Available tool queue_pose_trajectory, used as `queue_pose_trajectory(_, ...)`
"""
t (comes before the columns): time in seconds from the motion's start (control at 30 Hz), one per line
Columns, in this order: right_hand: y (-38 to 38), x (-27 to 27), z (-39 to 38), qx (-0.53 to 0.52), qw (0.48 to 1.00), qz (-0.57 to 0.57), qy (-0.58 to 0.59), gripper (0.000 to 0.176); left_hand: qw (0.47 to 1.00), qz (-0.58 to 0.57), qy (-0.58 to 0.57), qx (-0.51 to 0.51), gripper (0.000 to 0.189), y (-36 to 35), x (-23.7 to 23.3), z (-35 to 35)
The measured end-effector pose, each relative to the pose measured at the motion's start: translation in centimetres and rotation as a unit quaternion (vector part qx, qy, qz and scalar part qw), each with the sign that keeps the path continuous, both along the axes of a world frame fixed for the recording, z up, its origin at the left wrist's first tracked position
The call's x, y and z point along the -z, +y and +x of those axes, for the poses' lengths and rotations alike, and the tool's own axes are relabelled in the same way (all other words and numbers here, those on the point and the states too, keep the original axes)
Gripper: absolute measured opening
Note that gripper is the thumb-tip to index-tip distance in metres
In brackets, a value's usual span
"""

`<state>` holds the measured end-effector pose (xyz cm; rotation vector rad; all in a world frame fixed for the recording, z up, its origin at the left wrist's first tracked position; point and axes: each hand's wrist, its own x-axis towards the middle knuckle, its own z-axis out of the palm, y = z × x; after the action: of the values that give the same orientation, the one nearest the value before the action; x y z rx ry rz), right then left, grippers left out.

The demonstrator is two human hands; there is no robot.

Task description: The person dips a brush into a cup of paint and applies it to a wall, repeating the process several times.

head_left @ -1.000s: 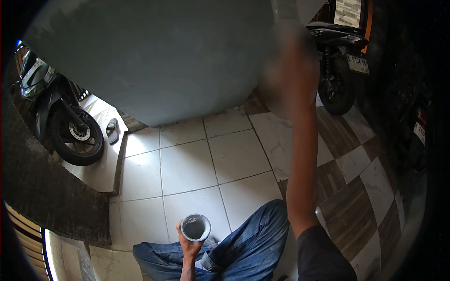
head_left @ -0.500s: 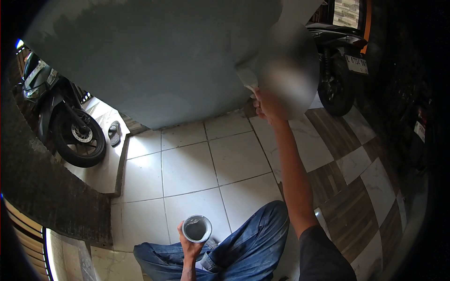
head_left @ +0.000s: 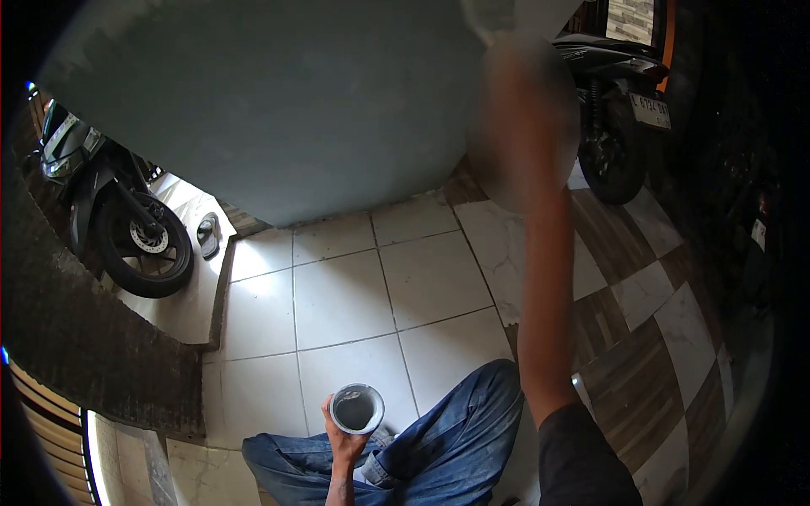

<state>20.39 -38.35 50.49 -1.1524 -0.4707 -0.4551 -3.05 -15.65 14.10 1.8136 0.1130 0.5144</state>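
Observation:
My left hand is closed around a cup of grey paint, held upright above my crossed legs. Grey paint coats the inside of the cup. Stretched far forward, my right arm ends in my right hand, which lies inside a blurred patch. Just beyond that hand, a pale paintbrush reaches the upper right part of the grey painted wall. The fingers themselves are smeared over by the blur.
A motorbike's front wheel stands on the left beyond a low dark wall, with a sandal beside it. Another motorbike is parked at the upper right. White tiles cover the floor, with brown-and-white tiles at right.
My right hand has moved upward and slightly right along the wall with the paintbrush, into the blurred patch. My left hand and the cup have stayed almost where they were.

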Motion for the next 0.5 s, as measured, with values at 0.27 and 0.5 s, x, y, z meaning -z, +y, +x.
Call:
queue_pose_trajectory(0.27, -1.1, 12.7, 9.5, 0.015, 0.980, -0.048, 0.191, 0.035, 1.000, -0.012, -0.003, -0.004, 0.076, 0.2, -0.8, -0.8)
queue_pose_trajectory(0.5, -5.3, 8.7, 9.8, 0.146, 0.951, -0.074, 0.263, 0.039, 0.999, 0.042, -0.027, -0.012, 0.076, 0.9, 5.2, -0.4)
